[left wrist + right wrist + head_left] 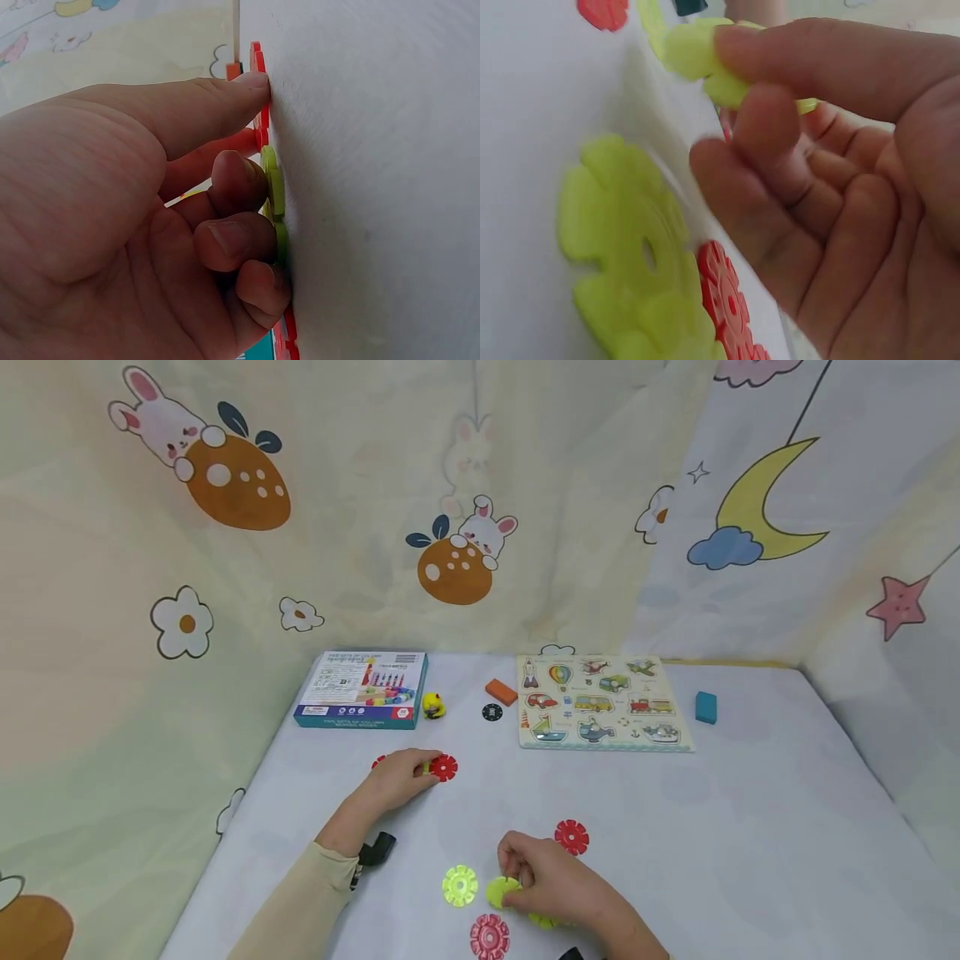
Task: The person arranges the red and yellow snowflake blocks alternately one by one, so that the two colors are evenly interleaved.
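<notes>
My left hand (399, 777) lies over a row of plastic snowflake discs on the white table, its thumb and index finger at the edges of a red disc (443, 767). In the left wrist view, the other fingers curl over yellow-green discs (275, 187), with another red disc (289, 330) past them. My right hand (558, 877) pinches a yellow-green disc (694, 49) between thumb and fingers, raised off the table. Around it lie a yellow-green disc (460, 886), a pinkish-red disc (490, 937) and a red disc (572, 837). Beneath the hand, one more yellow-green disc (622, 240) is partly hidden in the head view.
Along the back stand a boxed toy set (363, 689), a small yellow duck figure (432, 706), an orange block (501, 692), a black round token (492, 712), a vehicle puzzle board (603, 703) and a teal block (706, 707). A printed curtain (360, 568) hangs behind the table.
</notes>
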Tool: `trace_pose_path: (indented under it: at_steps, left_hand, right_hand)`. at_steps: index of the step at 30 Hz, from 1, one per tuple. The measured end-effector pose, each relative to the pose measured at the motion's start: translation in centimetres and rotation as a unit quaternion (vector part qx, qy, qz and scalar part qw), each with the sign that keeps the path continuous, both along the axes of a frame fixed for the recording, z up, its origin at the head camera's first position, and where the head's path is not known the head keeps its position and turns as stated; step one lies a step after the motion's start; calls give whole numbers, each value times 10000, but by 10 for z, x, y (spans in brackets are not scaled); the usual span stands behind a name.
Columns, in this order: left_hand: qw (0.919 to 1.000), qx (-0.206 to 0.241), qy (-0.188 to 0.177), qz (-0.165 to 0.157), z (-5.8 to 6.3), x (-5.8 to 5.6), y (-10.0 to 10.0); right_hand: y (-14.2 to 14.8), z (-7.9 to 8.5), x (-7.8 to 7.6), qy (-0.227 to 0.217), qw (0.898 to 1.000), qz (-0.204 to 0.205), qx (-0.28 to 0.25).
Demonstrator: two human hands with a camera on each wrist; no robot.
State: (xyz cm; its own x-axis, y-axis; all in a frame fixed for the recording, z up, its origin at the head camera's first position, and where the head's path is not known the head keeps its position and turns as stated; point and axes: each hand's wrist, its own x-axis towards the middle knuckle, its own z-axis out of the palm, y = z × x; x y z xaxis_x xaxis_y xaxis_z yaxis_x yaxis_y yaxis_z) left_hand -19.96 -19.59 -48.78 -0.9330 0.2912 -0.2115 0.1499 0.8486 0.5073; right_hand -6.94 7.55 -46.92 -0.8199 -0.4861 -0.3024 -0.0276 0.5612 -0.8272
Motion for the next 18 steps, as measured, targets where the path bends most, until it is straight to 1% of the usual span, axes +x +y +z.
trace_pose_path:
  at_steps: [3,5,8,11,15,18]
  left_hand:
    - [10000,40,28,5,-3,1,1]
    - [10000,62,56,-7,-2,0,1]
    - [10000,41,55,-71,-2,-1,0]
    - [10000,-4,42,-90,-2,0,0]
    - [10000,33,-1,-41,3,2,1]
    - [10000,48,-6,25,6,3,4]
  right_hand:
    - [7,6,-6,-128,9993,83,-332]
    - [9,17,-13,-78,9982,213,-555]
    - [14,40,-26,147,9950,385,-914]
    - [17,66,-39,532,9914,421,-1120]
    - [15,94,-54,839,9888,149,-1230]
    - [11,106,-64,944,9871,-212,-1272]
